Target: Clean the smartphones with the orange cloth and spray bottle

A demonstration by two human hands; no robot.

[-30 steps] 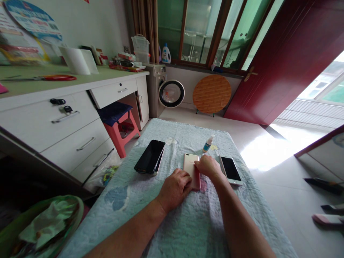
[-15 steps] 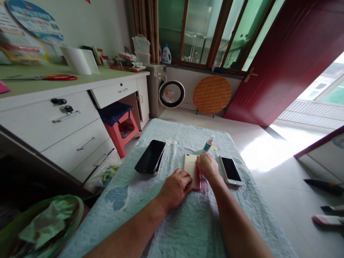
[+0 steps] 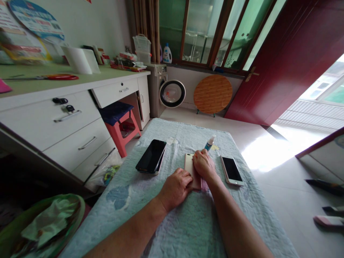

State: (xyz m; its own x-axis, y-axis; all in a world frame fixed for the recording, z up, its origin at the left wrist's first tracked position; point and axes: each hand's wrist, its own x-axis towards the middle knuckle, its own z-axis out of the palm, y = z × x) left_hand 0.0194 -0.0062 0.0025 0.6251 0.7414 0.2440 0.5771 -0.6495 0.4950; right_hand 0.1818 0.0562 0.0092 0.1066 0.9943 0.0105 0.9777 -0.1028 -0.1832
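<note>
A pinkish-gold smartphone [image 3: 189,164] lies back up on the quilted cover, its camera at the top left corner. My left hand [image 3: 177,186] grips its lower left edge, fingers bent over onto the back. Over the phone's upper right part, my right hand [image 3: 203,163] presses down with curled fingers; whatever they hold, if anything, is hidden. Just beyond that hand stands a small white-capped spray bottle [image 3: 209,142] with a blue label, partly covered by it. To the right lies a white smartphone [image 3: 232,170], dark screen up. Stacked black phones [image 3: 152,156] lie to the left.
The light blue quilted cover [image 3: 166,225] spreads under everything. At left are a white drawer desk [image 3: 67,132], a red stool [image 3: 122,132] and a green waste basket [image 3: 80,211]. A washing machine [image 3: 156,89] with its door open stands behind, near a round wooden board [image 3: 213,94].
My right hand has shifted slightly left and up across the phone's back, now covering more of its top. My left hand keeps its place on the lower edge.
</note>
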